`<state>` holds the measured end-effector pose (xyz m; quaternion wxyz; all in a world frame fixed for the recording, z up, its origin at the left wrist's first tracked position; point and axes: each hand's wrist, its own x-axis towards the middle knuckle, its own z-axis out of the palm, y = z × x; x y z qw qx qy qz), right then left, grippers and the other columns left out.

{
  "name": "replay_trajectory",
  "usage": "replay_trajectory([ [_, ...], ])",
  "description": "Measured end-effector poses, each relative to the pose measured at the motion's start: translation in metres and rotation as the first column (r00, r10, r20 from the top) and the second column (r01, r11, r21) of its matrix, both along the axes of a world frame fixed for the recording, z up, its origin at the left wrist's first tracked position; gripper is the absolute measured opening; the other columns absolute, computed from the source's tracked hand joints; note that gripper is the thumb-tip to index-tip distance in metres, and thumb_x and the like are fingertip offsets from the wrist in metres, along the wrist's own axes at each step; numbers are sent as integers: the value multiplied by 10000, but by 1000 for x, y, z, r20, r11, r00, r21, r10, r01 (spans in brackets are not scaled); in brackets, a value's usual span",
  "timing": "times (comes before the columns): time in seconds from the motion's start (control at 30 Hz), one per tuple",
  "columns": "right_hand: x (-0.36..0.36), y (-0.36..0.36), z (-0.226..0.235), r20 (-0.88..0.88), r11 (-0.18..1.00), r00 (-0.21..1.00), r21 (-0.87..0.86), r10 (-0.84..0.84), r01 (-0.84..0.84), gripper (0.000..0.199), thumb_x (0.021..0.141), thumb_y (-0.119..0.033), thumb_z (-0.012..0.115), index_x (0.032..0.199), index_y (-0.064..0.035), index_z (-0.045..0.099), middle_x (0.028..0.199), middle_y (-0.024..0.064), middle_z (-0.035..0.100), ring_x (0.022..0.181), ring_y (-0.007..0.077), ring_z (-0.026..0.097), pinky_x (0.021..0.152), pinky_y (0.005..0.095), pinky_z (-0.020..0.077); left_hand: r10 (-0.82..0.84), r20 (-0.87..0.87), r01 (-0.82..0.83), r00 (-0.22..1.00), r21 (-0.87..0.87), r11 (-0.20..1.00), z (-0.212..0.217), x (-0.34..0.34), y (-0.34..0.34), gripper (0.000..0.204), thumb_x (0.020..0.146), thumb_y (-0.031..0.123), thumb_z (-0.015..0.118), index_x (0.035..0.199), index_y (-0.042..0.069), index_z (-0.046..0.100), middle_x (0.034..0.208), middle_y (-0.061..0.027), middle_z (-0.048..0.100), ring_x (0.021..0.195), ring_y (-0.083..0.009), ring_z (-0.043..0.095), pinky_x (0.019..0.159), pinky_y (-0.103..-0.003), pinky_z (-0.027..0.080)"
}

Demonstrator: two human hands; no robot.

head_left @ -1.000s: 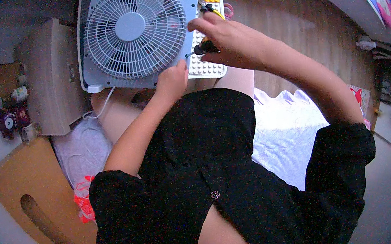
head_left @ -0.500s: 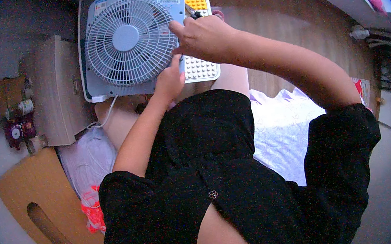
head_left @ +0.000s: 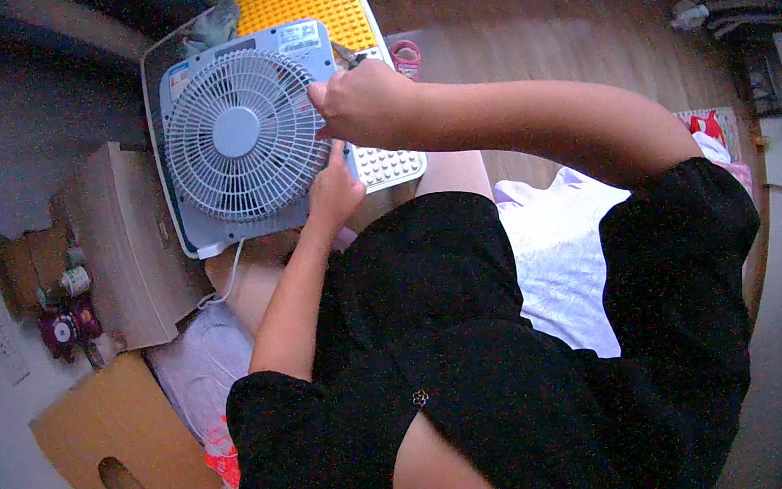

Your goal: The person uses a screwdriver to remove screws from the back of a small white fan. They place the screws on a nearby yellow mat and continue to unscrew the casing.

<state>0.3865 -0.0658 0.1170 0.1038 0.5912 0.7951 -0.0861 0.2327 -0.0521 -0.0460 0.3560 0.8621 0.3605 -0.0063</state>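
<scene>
The low desk, its top covered with yellow and white studs, is the largest support within the person's reach. A pale blue-grey box fan lies flat on it, toward the near left part, with its round grille facing up. The fan looks bulky rather than heavy, probably a hollow plastic shell with most of its weight around the central hub. The square housing should be stiff and a little slick, so a firm hold would best be taken at opposite sides of that frame. The grille's thin ribs look more likely to flex or snap, and they would make a poor place to lift or press.

Both hands are at the fan's right side, close to each other. The right hand comes across from the right, back uppermost, with the fingers curled and the index finger and thumb reaching the grille's edge. The left hand sits just below, at the lower right of the housing, partly bent, with a finger pointing up toward the right fingertips. The right palm is turned away and the fingertips are small in view, so whether either hand is clamped on something cannot be told.

Just beyond the right hand lies a dark-handled tool, and a thin white cable trails from the fan's near edge.
</scene>
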Motion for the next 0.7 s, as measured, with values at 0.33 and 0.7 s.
replay_trajectory([
  [0.33,14,-14,-5,22,955,973,191,228,-228,262,743,-141,561,969,-12,539,983,188,478,709,264,608,490,365,496,-61,-17,62,998,63,996,-9,5,1,625,698,127,571,1243,5,291,768,-266,582,737,-427,562,673,-494,445],
  [0.7,17,-18,-5,-207,956,950,224,236,-189,402,772,-224,602,1002,68,450,770,183,537,665,311,603,516,345,505,-26,81,21,996,65,998,-20,4,-1,606,717,151,573,1233,-14,299,749,-274,579,693,-430,566,630,-494,454],
])
